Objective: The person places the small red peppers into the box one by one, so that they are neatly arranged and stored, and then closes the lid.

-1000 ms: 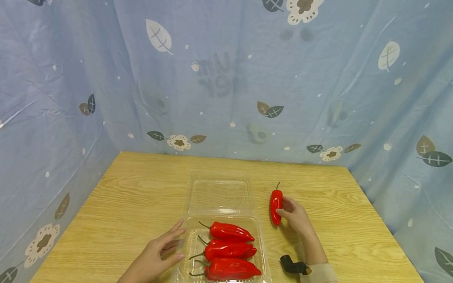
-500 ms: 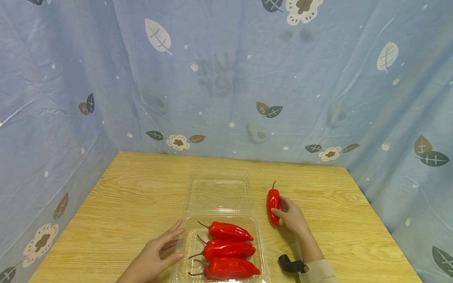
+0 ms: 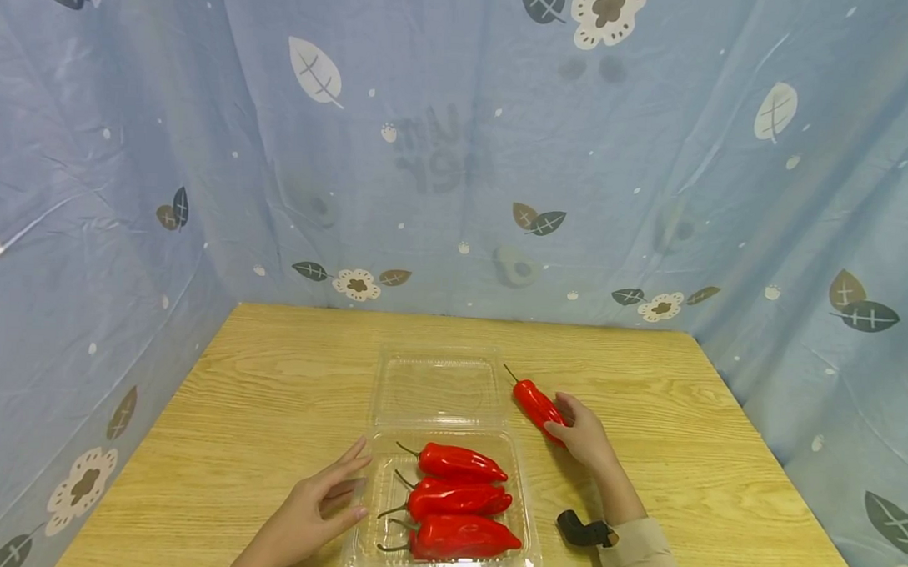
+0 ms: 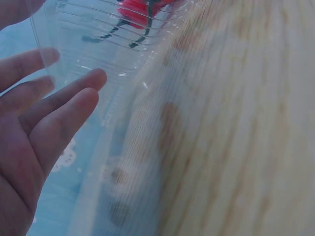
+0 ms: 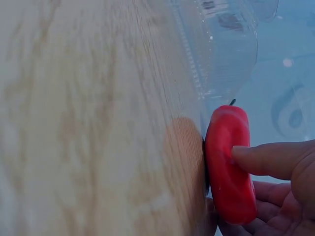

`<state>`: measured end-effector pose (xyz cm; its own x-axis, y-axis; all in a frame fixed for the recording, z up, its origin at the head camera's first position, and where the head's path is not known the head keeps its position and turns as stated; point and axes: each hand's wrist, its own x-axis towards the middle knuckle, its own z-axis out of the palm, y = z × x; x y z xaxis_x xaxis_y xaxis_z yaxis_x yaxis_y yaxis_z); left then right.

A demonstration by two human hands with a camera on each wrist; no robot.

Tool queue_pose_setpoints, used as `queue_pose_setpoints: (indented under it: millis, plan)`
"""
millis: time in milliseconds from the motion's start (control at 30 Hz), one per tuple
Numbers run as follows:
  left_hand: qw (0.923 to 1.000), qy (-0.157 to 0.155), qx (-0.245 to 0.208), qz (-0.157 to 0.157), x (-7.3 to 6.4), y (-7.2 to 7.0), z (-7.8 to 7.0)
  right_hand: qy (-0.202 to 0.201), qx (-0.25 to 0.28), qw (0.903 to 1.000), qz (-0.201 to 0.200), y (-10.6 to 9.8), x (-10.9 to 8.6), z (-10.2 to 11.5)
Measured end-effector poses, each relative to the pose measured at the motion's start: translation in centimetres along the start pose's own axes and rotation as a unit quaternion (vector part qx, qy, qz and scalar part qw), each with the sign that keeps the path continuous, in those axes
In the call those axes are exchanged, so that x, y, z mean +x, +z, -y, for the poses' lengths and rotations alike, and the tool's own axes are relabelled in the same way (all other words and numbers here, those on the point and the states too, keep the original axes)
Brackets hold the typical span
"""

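My right hand [image 3: 585,434] holds a red pepper [image 3: 536,405] by its lower end, right of the clear plastic box [image 3: 531,528]. In the right wrist view the thumb [image 5: 268,158] presses one side of this pepper [image 5: 229,172], with the fingers on the other side. Its green stem points to the far left. Inside the box lie three more red peppers [image 3: 463,463] in a column, stems to the left. My left hand [image 3: 311,508] is at the box's left edge, fingers spread and loosely extended. The left wrist view shows these fingertips [image 4: 93,78] beside the clear wall.
The box's clear lid [image 3: 438,391] lies folded open behind it on the wooden table [image 3: 286,369]. A black wrist strap or mount [image 3: 584,530] sits by the right sleeve. A blue patterned curtain [image 3: 429,149] encloses the table's back and sides.
The pepper in my right hand has turned, its stem end swinging leftward toward the lid, and it now lies diagonal. My left hand has stayed at the box.
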<state>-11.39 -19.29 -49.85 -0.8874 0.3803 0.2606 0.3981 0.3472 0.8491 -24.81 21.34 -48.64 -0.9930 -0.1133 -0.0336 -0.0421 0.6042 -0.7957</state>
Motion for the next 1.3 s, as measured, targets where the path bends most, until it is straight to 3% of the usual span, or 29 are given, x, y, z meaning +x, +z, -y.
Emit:
queue_pose_setpoints:
  millis: [833,1300]
  plan:
    - [1.0000,-0.001,0.000,0.005,-0.07,-0.03,0.18,0.017,0.025,0.9980,-0.056,0.48,-0.05,-0.67]
    - [0.9999,-0.010,-0.005,0.005,-0.04,-0.03,0.06,0.014,0.043,0.9969,-0.065,0.18,-0.34,-0.91]
